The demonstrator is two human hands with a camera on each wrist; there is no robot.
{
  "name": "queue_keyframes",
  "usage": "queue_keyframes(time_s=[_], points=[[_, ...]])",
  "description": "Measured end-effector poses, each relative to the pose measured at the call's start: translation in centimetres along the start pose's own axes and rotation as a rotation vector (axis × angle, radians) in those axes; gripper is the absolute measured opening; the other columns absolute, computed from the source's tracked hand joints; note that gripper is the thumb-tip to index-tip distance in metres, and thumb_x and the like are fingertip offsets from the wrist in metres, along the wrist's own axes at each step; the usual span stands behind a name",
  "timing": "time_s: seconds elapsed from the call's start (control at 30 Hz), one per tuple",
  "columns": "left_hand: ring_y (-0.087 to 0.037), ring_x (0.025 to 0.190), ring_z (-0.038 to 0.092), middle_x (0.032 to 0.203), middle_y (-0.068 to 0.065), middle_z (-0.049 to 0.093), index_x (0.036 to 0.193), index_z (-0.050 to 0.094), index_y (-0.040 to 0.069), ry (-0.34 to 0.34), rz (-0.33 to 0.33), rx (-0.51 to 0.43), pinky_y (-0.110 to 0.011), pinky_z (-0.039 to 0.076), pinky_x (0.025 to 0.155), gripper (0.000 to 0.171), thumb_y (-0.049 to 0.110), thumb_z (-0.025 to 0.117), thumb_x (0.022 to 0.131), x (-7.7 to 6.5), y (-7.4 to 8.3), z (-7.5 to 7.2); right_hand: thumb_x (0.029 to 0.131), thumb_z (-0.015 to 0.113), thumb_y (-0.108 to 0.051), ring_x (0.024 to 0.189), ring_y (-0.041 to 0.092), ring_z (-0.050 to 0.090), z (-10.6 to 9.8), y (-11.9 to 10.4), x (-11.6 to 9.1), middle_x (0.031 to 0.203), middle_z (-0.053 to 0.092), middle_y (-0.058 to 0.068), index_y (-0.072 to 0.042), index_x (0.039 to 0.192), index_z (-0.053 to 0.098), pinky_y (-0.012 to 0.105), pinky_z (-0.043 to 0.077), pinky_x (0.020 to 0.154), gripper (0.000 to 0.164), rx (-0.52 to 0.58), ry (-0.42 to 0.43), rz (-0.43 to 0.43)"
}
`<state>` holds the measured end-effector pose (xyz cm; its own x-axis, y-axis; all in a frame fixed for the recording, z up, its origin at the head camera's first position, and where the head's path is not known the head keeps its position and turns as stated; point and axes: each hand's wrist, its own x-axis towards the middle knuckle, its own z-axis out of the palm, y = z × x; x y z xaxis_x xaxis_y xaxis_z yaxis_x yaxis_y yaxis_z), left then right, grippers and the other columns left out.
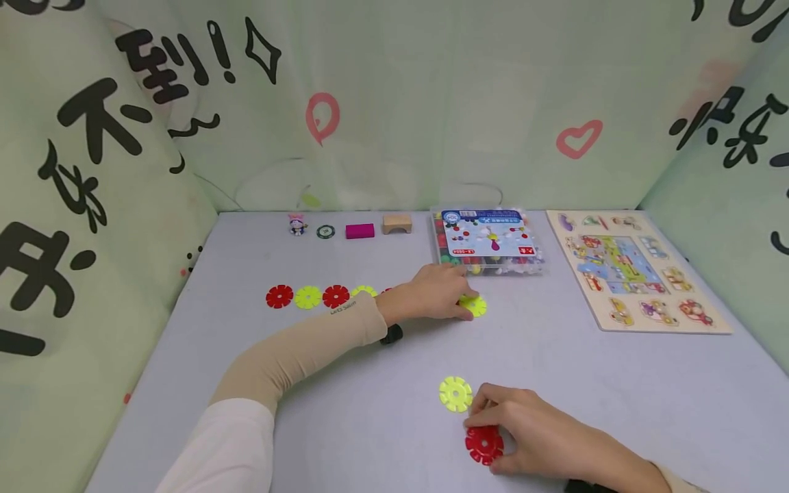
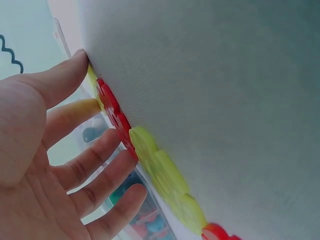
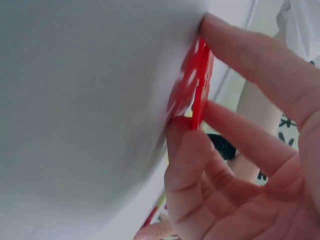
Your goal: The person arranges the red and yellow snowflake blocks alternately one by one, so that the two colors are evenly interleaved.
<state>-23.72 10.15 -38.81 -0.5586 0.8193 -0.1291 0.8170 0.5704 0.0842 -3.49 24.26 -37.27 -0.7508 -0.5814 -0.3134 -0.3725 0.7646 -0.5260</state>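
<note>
A row of notched plastic discs, alternating red and yellow, lies across the table. My left hand (image 1: 434, 293) is at its right end and holds a yellow disc (image 1: 475, 306) by its edges between thumb and index finger; the other fingers spread over the row. The left wrist view shows a red disc (image 2: 116, 117) and another yellow disc (image 2: 167, 180) beyond it; my left arm hides part of the row in the head view. Nearer the front, my right hand (image 1: 524, 428) pinches a red disc (image 1: 484, 445) by its edges. A loose yellow disc (image 1: 455, 394) lies just beyond it.
Behind the left hand stands a clear box (image 1: 490, 243) with colored pieces inside. A wooden picture puzzle board (image 1: 641, 274) lies at right. Along the back are a small figurine (image 1: 297, 224), a dark ring (image 1: 325, 231), a magenta block (image 1: 360, 231) and a wooden arch block (image 1: 397, 224).
</note>
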Motion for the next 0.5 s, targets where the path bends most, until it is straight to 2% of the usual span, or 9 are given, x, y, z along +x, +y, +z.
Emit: queue_keyframes(time_s=[0.13, 0.3, 0.5], points=[[-0.012, 0.086, 0.046, 0.098, 0.005, 0.053, 0.130, 0.056, 0.037, 0.004, 0.002, 0.001, -0.024, 0.039, 0.062, 0.051, 0.059, 0.059, 0.084, -0.01, -0.01, -0.02, 0.071, 0.081, -0.038, 0.089, -0.002, 0.050, 0.04, 0.18, -0.12, 0.102, 0.055, -0.016, -0.027, 0.112, 0.070, 0.013, 0.051, 0.068, 0.044, 0.011, -0.010, -0.030], [-0.012, 0.086, 0.045, 0.098, 0.005, 0.053, 0.130, 0.056, 0.037, 0.003, 0.005, -0.001, -0.024, 0.039, 0.062, 0.051, 0.059, 0.058, 0.084, 0.07, -0.10, 0.13, 0.071, 0.080, -0.039, 0.082, -0.006, 0.050, 0.13, 0.36, -0.15, 0.098, 0.056, -0.017, -0.026, 0.108, 0.071, 0.012, 0.048, 0.064, 0.040, -0.037, 0.006, -0.074], [-0.012, 0.087, 0.045, 0.098, 0.005, 0.053, 0.130, 0.057, 0.037, 0.011, 0.009, -0.006, -0.024, 0.039, 0.064, 0.051, 0.059, 0.058, 0.084, 0.20, -0.17, 0.27, 0.069, 0.081, -0.039, 0.074, -0.006, 0.051, -0.65, 0.96, 0.02, 0.090, 0.057, -0.017, -0.026, 0.102, 0.072, 0.012, 0.047, 0.061, 0.036, -0.079, 0.109, -0.118]])
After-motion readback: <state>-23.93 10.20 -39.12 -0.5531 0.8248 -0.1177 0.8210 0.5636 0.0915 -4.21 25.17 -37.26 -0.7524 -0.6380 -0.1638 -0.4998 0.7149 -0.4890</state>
